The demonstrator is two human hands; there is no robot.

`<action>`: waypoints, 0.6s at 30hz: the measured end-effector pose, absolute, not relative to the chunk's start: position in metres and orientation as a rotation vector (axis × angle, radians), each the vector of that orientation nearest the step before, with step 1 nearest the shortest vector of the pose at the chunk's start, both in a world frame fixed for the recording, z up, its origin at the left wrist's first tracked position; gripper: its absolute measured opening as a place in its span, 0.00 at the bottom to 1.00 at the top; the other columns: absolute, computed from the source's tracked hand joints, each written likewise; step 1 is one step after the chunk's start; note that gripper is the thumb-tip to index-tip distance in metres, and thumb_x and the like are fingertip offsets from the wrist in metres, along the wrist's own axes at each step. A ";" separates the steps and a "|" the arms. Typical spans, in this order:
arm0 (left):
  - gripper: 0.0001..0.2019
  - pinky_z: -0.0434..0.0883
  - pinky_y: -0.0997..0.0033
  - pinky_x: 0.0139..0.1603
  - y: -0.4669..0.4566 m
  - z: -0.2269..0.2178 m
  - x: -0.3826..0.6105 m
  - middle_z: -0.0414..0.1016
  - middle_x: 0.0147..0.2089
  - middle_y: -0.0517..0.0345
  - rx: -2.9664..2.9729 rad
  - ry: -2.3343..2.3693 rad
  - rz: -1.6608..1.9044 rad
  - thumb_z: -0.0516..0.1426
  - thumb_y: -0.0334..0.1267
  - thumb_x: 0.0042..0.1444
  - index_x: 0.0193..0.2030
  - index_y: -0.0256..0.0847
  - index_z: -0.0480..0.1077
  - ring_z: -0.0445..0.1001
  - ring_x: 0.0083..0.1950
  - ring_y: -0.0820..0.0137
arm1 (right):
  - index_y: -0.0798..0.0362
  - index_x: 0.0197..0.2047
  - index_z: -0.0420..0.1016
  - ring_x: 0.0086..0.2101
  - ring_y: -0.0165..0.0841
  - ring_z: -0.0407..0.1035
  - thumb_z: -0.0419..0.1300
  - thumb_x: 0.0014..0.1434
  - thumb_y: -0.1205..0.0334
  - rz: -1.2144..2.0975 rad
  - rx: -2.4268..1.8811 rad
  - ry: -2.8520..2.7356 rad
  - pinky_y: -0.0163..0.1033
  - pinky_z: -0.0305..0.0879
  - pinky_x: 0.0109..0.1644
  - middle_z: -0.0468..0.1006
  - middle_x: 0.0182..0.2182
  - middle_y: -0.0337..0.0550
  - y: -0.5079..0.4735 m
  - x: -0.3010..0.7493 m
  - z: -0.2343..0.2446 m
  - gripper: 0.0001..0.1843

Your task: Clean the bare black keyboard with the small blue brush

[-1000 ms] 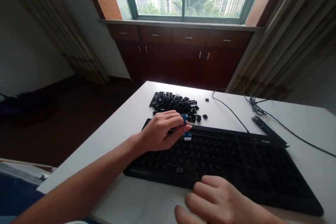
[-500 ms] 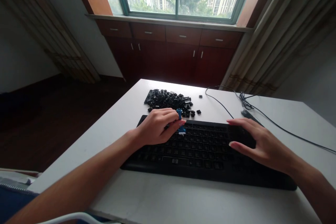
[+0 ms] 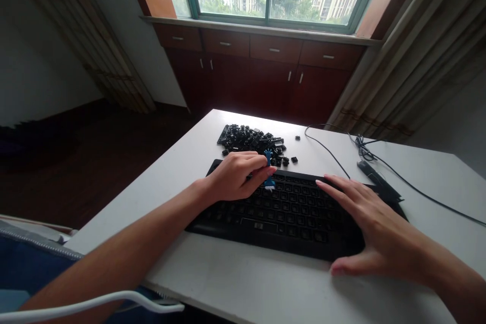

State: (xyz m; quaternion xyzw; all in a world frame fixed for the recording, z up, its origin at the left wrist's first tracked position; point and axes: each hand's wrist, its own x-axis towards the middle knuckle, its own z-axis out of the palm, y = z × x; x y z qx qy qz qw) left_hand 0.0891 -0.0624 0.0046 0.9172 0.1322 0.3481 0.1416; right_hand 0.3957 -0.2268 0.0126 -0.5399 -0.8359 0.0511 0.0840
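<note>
My left hand [image 3: 238,174] is closed in a pinch on a small blue brush [image 3: 269,182]. Its short white bristles point down at the black keyboard [image 3: 261,243], over the upper middle of the key area. Most of the brush's handle shows beyond my fingertips. Bare key sockets without caps cover the keyboard, which bears an HP logo plate near its front. My right hand [image 3: 370,220] spans the keyboard's right part, fingertips by the rear edge and thumb by the front edge. That hand hides much of the keyboard's right end.
Behind the keyboard lies a heap of loose black keycaps [image 3: 250,137], with a few strays beside it. A black cable [image 3: 425,186] runs across the white table [image 3: 228,273] at the right, near a flat black piece [image 3: 374,177]. A white curved bar [image 3: 94,304] crosses the lower left.
My right hand has moved toward the front edge, its thumb coming down there and its fingers reaching further left. The view has shifted a little; the left hand still holds the brush.
</note>
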 end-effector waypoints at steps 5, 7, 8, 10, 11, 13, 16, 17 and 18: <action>0.14 0.64 0.71 0.28 -0.063 0.004 0.089 0.69 0.25 0.62 2.605 0.361 0.984 0.56 0.36 0.69 0.30 0.40 0.66 0.65 0.26 0.75 | 0.40 0.79 0.37 0.68 0.62 0.55 0.67 0.46 0.26 0.141 -1.629 -2.500 0.72 0.58 0.67 0.54 0.73 0.57 -0.225 0.396 0.011 0.68; 0.14 0.64 0.72 0.28 -0.063 0.005 0.089 0.71 0.26 0.61 2.583 0.383 1.003 0.56 0.36 0.69 0.29 0.39 0.66 0.67 0.26 0.76 | 0.40 0.79 0.35 0.69 0.61 0.55 0.67 0.46 0.26 0.151 -1.638 -2.490 0.71 0.59 0.67 0.54 0.73 0.58 -0.225 0.396 0.011 0.69; 0.14 0.64 0.72 0.28 -0.064 0.005 0.089 0.72 0.27 0.60 2.572 0.402 1.018 0.56 0.36 0.69 0.29 0.39 0.66 0.68 0.27 0.76 | 0.40 0.79 0.35 0.69 0.61 0.54 0.67 0.47 0.26 0.151 -1.639 -2.488 0.71 0.59 0.67 0.54 0.73 0.58 -0.225 0.395 0.011 0.69; 0.14 0.64 0.73 0.28 -0.064 0.007 0.090 0.74 0.28 0.59 2.558 0.434 1.051 0.56 0.35 0.69 0.29 0.39 0.67 0.69 0.27 0.76 | 0.41 0.79 0.35 0.69 0.61 0.54 0.67 0.47 0.26 0.138 -1.633 -2.490 0.71 0.57 0.68 0.53 0.73 0.58 -0.225 0.395 0.009 0.69; 0.15 0.65 0.73 0.28 -0.064 0.007 0.090 0.74 0.27 0.59 2.562 0.445 1.067 0.56 0.35 0.69 0.29 0.39 0.67 0.70 0.27 0.76 | 0.41 0.79 0.35 0.69 0.61 0.54 0.67 0.47 0.26 0.129 -1.626 -2.492 0.72 0.56 0.69 0.53 0.73 0.58 -0.225 0.396 0.009 0.69; 0.15 0.66 0.72 0.29 -0.064 0.008 0.091 0.74 0.27 0.58 2.590 0.441 1.093 0.55 0.35 0.69 0.29 0.39 0.67 0.70 0.28 0.75 | 0.41 0.79 0.35 0.69 0.61 0.54 0.67 0.47 0.27 0.117 -1.617 -2.492 0.71 0.55 0.69 0.54 0.73 0.58 -0.225 0.396 0.008 0.69; 0.14 0.66 0.71 0.31 -0.065 0.008 0.092 0.71 0.26 0.60 2.641 0.365 1.114 0.56 0.35 0.69 0.29 0.39 0.66 0.69 0.29 0.74 | 0.41 0.79 0.36 0.68 0.62 0.55 0.68 0.47 0.27 0.113 -1.605 -2.491 0.70 0.58 0.68 0.55 0.73 0.58 -0.225 0.397 0.007 0.69; 0.14 0.66 0.71 0.30 -0.065 0.008 0.093 0.70 0.26 0.61 2.653 0.336 1.111 0.56 0.35 0.69 0.29 0.40 0.65 0.68 0.29 0.74 | 0.41 0.79 0.36 0.68 0.62 0.56 0.68 0.47 0.27 0.111 -1.602 -2.494 0.70 0.59 0.68 0.55 0.73 0.58 -0.224 0.397 0.007 0.69; 0.14 0.65 0.71 0.30 -0.065 0.009 0.093 0.69 0.25 0.61 2.661 0.317 1.104 0.56 0.35 0.69 0.29 0.40 0.64 0.66 0.29 0.74 | 0.41 0.79 0.36 0.68 0.62 0.56 0.68 0.47 0.28 0.107 -1.597 -2.498 0.70 0.59 0.67 0.56 0.73 0.58 -0.224 0.397 0.008 0.69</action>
